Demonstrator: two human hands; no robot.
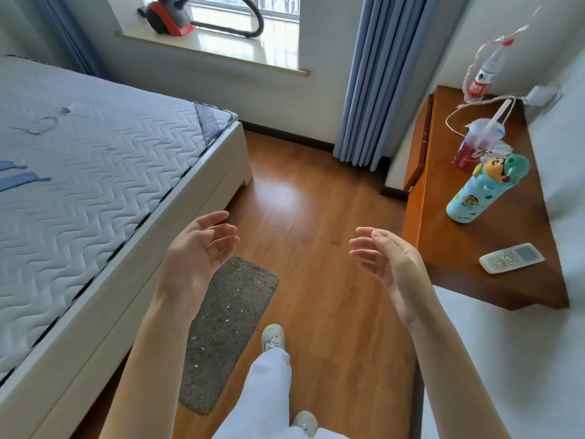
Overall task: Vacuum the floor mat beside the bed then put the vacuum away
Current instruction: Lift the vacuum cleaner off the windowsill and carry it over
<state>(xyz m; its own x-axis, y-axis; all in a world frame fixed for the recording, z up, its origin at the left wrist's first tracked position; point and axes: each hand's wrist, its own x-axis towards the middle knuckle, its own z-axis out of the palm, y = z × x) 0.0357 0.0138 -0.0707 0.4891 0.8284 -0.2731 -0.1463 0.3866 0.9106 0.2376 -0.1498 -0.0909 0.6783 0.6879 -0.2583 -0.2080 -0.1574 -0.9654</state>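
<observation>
A grey floor mat [228,331] lies on the wooden floor along the bed [95,172], dotted with small white scraps. A red and grey vacuum [167,17] with a black hose [253,23] sits on the windowsill at the far end of the room. My left hand [196,255] and my right hand [389,264] are raised in front of me, palms facing each other, fingers relaxed and holding nothing. Both hands hover above the floor, far from the vacuum.
A wooden side table [459,236] on the right holds a cartoon bottle [484,188], a red cup [474,147], a water bottle [484,74] and a white remote [509,258]. Blue curtains [380,80] hang by the window. My leg and white shoe [272,337] stand beside the mat.
</observation>
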